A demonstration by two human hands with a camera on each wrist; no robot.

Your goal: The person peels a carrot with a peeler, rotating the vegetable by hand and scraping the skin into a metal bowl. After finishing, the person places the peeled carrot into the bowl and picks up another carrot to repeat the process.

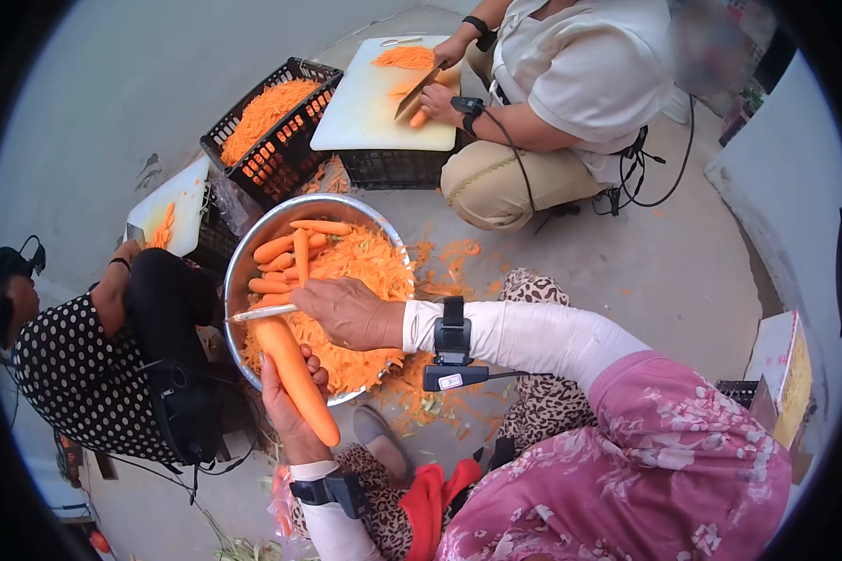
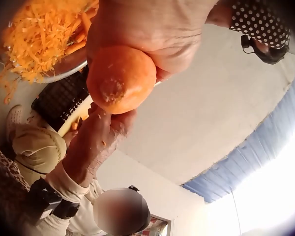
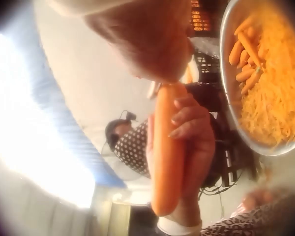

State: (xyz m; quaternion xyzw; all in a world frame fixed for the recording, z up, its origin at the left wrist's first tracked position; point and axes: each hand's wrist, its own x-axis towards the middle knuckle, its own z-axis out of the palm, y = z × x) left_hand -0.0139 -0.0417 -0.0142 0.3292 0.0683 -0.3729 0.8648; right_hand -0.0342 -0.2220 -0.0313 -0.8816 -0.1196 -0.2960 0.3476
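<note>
My left hand (image 1: 288,413) grips a thick carrot (image 1: 301,385), fingers and thumb around its sides. In the left wrist view the carrot's blunt end (image 2: 113,92) faces the camera. The right hand (image 1: 351,313) holds a slim pale peeler (image 1: 262,314) across the carrot's far end; in the right wrist view the hand hides this tool. Behind both hands stands a large metal bowl (image 1: 269,227) with orange peelings (image 1: 370,269) and several whole carrots (image 1: 273,250) inside.
At the upper right a person cuts carrot with a knife (image 1: 419,92) on a white board (image 1: 351,117). A black crate (image 1: 285,164) holds shredded carrot. Another person (image 1: 75,369) sits at left beside a smaller board (image 1: 189,201). Scraps (image 1: 444,271) litter the floor.
</note>
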